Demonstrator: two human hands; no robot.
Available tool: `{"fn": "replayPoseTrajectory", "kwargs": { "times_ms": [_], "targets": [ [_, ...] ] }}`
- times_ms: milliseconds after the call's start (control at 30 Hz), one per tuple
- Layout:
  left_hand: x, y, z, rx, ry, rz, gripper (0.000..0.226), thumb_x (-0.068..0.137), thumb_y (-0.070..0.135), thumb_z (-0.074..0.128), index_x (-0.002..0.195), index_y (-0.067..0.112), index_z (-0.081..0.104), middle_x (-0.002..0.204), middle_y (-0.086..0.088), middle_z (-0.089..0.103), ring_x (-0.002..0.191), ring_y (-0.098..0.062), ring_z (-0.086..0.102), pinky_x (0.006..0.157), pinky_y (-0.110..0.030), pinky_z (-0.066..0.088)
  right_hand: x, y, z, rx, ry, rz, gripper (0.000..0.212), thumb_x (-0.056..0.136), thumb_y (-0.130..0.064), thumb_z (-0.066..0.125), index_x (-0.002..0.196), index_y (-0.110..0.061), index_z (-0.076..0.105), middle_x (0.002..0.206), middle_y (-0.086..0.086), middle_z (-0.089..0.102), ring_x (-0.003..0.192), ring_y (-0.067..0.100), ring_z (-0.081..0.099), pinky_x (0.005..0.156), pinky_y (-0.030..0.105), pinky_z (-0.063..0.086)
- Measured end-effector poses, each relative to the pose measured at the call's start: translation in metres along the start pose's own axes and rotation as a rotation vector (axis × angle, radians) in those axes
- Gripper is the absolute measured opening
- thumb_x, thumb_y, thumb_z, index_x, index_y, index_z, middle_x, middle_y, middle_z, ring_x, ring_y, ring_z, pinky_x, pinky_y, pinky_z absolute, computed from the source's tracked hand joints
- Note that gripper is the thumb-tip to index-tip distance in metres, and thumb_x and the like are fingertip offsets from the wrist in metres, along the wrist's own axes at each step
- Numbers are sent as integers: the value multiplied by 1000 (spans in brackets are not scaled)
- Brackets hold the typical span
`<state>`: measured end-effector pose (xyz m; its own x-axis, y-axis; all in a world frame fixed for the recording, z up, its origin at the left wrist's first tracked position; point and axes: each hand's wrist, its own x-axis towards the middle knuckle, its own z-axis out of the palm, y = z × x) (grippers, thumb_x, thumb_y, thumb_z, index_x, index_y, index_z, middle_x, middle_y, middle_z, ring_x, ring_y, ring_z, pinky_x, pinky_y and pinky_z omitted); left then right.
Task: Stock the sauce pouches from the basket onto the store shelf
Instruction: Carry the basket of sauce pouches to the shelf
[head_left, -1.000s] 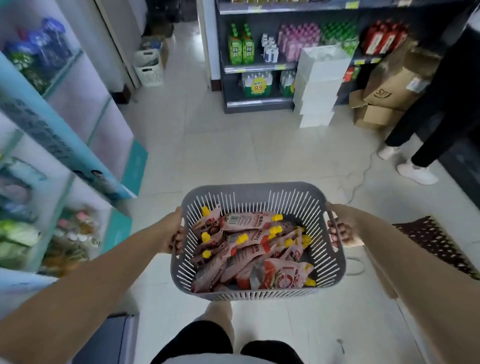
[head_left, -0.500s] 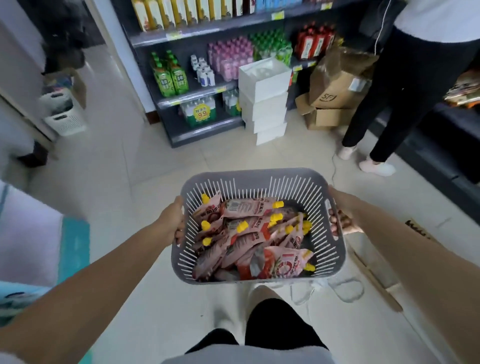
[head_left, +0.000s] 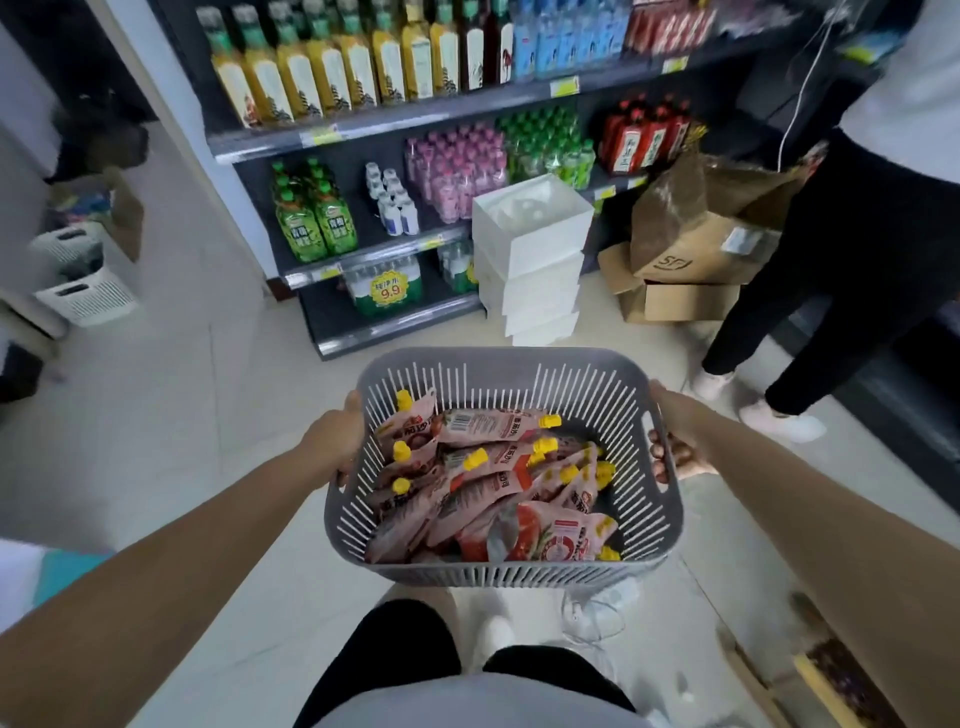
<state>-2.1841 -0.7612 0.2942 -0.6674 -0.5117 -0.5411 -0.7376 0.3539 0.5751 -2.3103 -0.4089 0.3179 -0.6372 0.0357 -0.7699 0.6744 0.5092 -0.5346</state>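
I carry a grey slotted plastic basket (head_left: 498, 366) in front of me at waist height. Several red and pink sauce pouches (head_left: 488, 493) with yellow caps lie piled inside it. My left hand (head_left: 335, 441) grips the basket's left side. My right hand (head_left: 675, 441) grips the right handle, its fingers curled through the slot. A dark store shelf (head_left: 415, 111) full of bottled drinks stands ahead, beyond the basket.
A stack of white boxes (head_left: 530, 260) and open cardboard cartons (head_left: 691, 260) sit on the floor by the shelf. A person in black trousers (head_left: 852, 270) stands at the right. White baskets (head_left: 83, 291) stand at the far left. A white cable (head_left: 592, 618) lies near my feet.
The view has swung right and closer to the drinks shelf, which now fills the top. The basket stays level in both hands. The cooler at the left has left the view.
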Motion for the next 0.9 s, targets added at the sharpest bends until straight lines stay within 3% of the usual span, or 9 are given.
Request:
{"fn": "replayPoseTrajectory", "kwargs": {
  "times_ms": [133, 267, 333, 367, 467, 533, 633, 767, 900],
  "targets": [
    [66, 53, -9, -4, -39, 10, 66, 99, 51, 8, 77, 1, 46, 52, -13, 38, 42, -24, 38, 47, -27, 33, 50, -72, -15, -23, 30, -8, 92, 80, -80, 32, 116, 1, 55, 106, 19, 64, 101, 39, 63, 95, 50, 49],
    [144, 107, -15, 51, -110, 43, 66, 100, 50, 8, 81, 1, 49, 47, -10, 37, 41, -25, 39, 47, -28, 36, 108, -139, -23, -26, 83, -21, 84, 79, -82, 31, 112, -7, 50, 84, 14, 52, 98, 31, 53, 101, 50, 43],
    [182, 141, -17, 79, -111, 61, 61, 103, 36, 10, 94, -3, 55, 48, -11, 40, 48, -28, 48, 53, -35, 42, 135, -168, -26, -33, 107, -18, 82, 81, -81, 28, 117, -10, 50, 99, 16, 55, 107, 29, 52, 105, 49, 40],
    [203, 158, -18, 88, -112, 92, 63, 103, 34, 9, 89, -4, 57, 48, -10, 42, 52, -29, 51, 58, -37, 44, 149, -183, -29, -22, 113, -12, 84, 82, -80, 27, 119, -9, 52, 106, 18, 57, 110, 30, 53, 105, 47, 39],
    [260, 202, -25, 135, -102, 173, 70, 101, 44, 3, 60, 7, 47, 46, -9, 45, 55, -26, 52, 67, -33, 45, 181, -232, -38, 6, 127, 4, 77, 79, -79, 30, 93, -8, 55, 82, 14, 55, 86, 28, 57, 90, 39, 40],
    [294, 238, -34, 146, -91, 184, 58, 102, 37, 6, 58, 18, 38, 44, -10, 45, 45, -24, 49, 55, -29, 41, 203, -270, -47, 13, 179, -31, 80, 82, -76, 33, 106, -5, 59, 103, 22, 63, 99, 37, 60, 94, 42, 43],
    [336, 286, -45, 78, -90, 143, 41, 104, 19, 14, 65, 31, 21, 44, -10, 43, 36, -19, 41, 44, -24, 32, 227, -324, -59, -41, 315, -80, 82, 89, -69, 34, 135, -3, 47, 138, 23, 49, 123, 40, 49, 97, 41, 40],
    [396, 345, -52, 122, -75, 193, 73, 100, 49, 6, 54, 7, 44, 48, -13, 40, 47, -23, 41, 66, -37, 43, 280, -394, -82, -37, 279, -125, 80, 89, -68, 36, 134, -3, 49, 135, 22, 52, 120, 40, 52, 95, 41, 45],
    [453, 393, -44, 100, -96, 126, 103, 82, 77, 10, 84, -11, 63, 78, -36, 58, 71, -40, 61, 76, -41, 47, 351, -458, -104, -136, 235, -134, 81, 89, -69, 33, 133, -4, 49, 135, 25, 51, 118, 42, 53, 90, 41, 46]
  ]
}}
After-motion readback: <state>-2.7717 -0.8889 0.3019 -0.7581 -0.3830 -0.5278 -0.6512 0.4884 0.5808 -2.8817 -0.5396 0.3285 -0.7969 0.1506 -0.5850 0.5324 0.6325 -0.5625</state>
